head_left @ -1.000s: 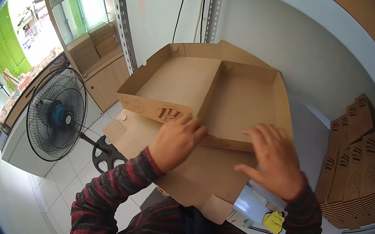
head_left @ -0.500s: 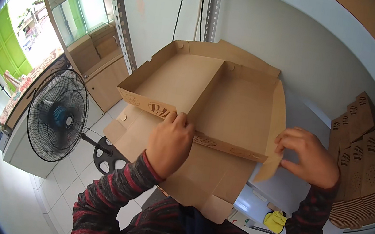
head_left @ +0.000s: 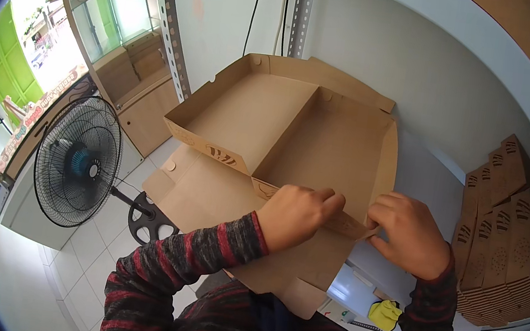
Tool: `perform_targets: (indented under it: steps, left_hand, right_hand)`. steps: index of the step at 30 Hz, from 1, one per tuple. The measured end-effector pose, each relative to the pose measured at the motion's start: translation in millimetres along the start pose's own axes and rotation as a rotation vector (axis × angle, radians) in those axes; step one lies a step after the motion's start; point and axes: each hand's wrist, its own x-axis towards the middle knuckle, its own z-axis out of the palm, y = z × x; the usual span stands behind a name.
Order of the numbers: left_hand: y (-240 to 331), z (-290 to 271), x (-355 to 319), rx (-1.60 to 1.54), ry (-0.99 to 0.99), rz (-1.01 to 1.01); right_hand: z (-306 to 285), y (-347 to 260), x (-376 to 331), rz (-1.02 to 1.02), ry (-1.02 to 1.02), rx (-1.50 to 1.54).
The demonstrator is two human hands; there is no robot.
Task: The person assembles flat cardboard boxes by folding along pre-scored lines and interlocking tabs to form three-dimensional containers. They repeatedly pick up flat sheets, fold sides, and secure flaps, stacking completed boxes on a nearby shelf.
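A brown cardboard box (head_left: 322,139) lies partly folded, its walls raised around two compartments split by a cardboard divider (head_left: 288,128). Its front wall (head_left: 213,151) has dark printed patterns, and a wide flat lid panel (head_left: 207,198) spreads toward me. My left hand (head_left: 298,217) is closed over the right part of the front wall, fingertips on the inner side. At the front right corner my right hand (head_left: 410,235) pinches the end of the right side wall, where it meets the front wall. The corner tab is mostly hidden by my fingers.
Stacked folded cardboard boxes (head_left: 502,244) stand on the right. A black standing fan (head_left: 78,161) is at the left, before a wood-and-glass cabinet (head_left: 145,109). Metal shelf posts (head_left: 169,26) rise behind the box. A yellow cloth (head_left: 385,314) lies low at the right.
My left hand has slid right along the front wall, away from the divider's end. My right hand has moved slightly down and left, bringing the loose side flap in against the front corner.
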Motion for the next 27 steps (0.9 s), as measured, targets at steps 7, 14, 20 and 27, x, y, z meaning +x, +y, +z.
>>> perform_targets:
  steps: [7, 14, 20, 27]
  left_hand:
    - [-14, -16, 10, -0.224, 0.054, -0.051]
    - [-15, -17, 6, -0.28, 0.099, -0.067]
    - [-12, -15, 3, -0.244, 0.181, -0.008]
    - [-9, -9, -3, -0.124, 0.159, 0.162]
  right_hand:
    - [-7, -11, -3, 0.149, 0.081, 0.033]
    - [-18, 4, -4, 0.204, 0.123, -0.007]
    - [-28, 28, -4, 0.394, 0.092, 0.262]
    - [-24, 25, 0, 0.395, 0.094, 0.31]
